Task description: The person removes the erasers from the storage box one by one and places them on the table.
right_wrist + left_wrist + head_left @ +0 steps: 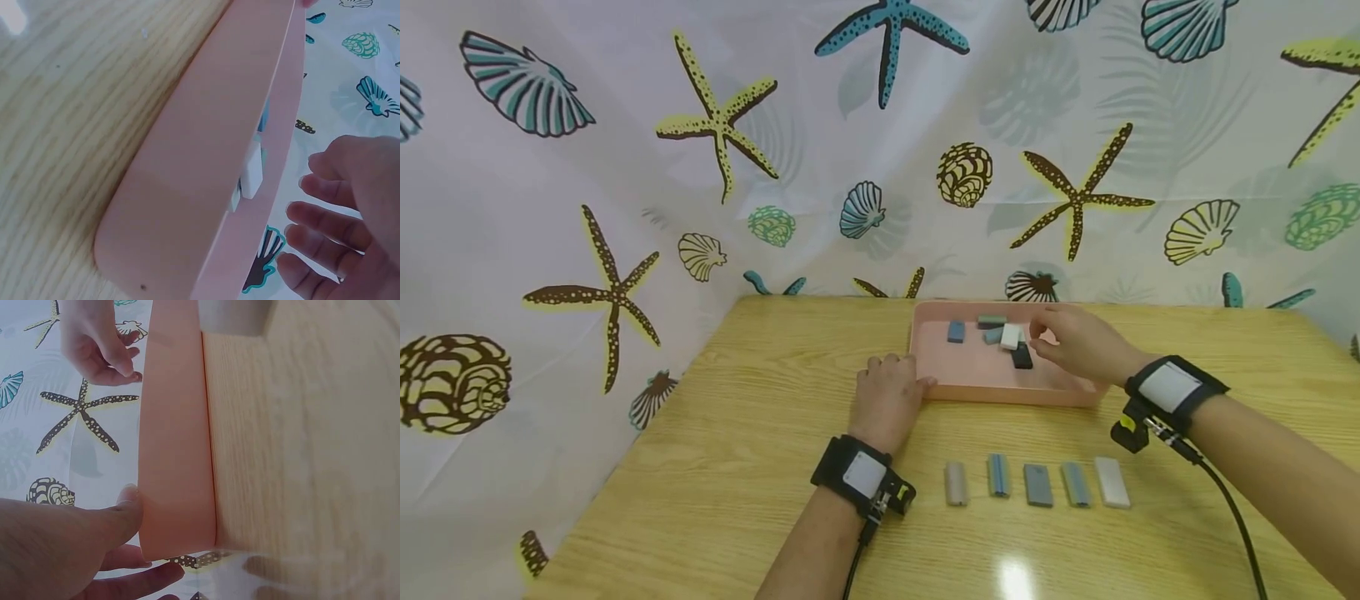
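Observation:
A shallow pink tray (pixel 1000 394) holds several small rectangular blocks: a blue block (pixel 956 332), a green block (pixel 992 321), a white block (pixel 1011 337), a black block (pixel 1022 356) and a grey-blue one partly under the white. My left hand (pixel 887 400) grips the tray's near left corner, the thumb (pixel 130 503) at its rim and the fingers round the outside. Over the tray's right part hovers my right hand (pixel 1082 342). Its fingers (pixel 328 222) are loosely bent, with nothing between them, apart from the white block.
On the wooden table (pixel 760 417), a row lies before the tray: a beige block (pixel 956 483), a striped blue block (pixel 998 475), a grey block (pixel 1038 485), a grey-green block (pixel 1076 484) and a long white block (pixel 1112 482). Behind hangs a seashell-print cloth (pixel 820 150).

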